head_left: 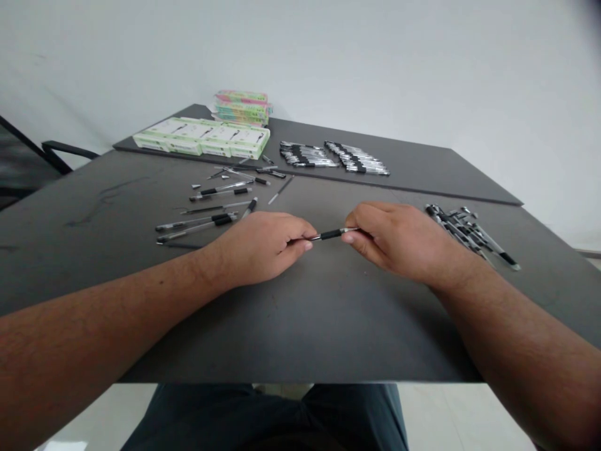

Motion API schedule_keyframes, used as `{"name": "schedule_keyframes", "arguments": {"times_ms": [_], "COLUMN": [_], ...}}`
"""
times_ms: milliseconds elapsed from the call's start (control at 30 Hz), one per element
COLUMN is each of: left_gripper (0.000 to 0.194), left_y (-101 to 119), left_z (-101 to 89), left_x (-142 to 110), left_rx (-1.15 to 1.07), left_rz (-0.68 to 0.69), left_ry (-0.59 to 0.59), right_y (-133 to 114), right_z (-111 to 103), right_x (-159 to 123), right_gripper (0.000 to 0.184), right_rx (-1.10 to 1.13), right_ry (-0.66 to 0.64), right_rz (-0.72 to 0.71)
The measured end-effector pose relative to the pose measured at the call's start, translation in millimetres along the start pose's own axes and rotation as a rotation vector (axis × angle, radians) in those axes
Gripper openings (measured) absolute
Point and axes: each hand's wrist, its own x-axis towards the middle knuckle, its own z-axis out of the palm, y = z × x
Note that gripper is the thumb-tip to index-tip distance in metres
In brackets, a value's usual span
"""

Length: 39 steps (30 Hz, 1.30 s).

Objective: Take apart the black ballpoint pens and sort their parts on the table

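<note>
Both my hands rest on the dark grey table (300,326) and hold one pen (331,234) between them. My left hand (260,245) is closed round the pen's barrel end. My right hand (399,238) pinches the tip end with fingers pressed together. The pen's black grip section shows in the gap between the hands. Its ends are hidden inside my fingers.
Loose pens and pen parts (213,207) lie left of my hands, another pile (469,235) to the right. Two neat rows of pens (333,156) lie farther back. White and green boxes (201,138) and a colourful stack (241,106) stand at the back left. A chair (56,153) stands at far left.
</note>
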Motion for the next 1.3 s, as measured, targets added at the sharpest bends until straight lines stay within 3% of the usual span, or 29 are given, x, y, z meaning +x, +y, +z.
{"name": "schedule_keyframes", "arguments": {"times_ms": [333, 467, 733, 900, 1000, 1133, 1300], "left_gripper": [0.036, 0.034, 0.035, 0.036, 0.035, 0.033, 0.036], "left_y": [-2, -4, -5, -4, -4, -5, -7], "left_z": [0.7, 3.3, 5.1, 1.7, 1.4, 3.1, 4.5], "left_x": [-1, -1, -2, -2, -3, -2, -1], "left_rx": [0.037, 0.031, 0.066, 0.139, 0.134, 0.064, 0.109], "left_rz": [0.033, 0.040, 0.058, 0.036, 0.033, 0.049, 0.041], "left_ry": [0.017, 0.021, 0.044, 0.040, 0.054, 0.054, 0.054], "right_y": [-3, -2, 1, 1, -1, 0, 6], "right_z": [-3, 3, 2, 4, 7, 9, 15], "right_x": [3, 2, 1, 4, 4, 2, 5], "right_gripper": [0.033, 0.027, 0.034, 0.035, 0.034, 0.035, 0.036], "right_rx": [0.088, 0.045, 0.065, 0.124, 0.077, -0.005, 0.132], "right_ry": [-0.074, -0.064, -0.059, -0.071, -0.079, -0.049, -0.094], "right_rz": [-0.004, 0.017, -0.075, -0.024, 0.018, -0.040, -0.016]}}
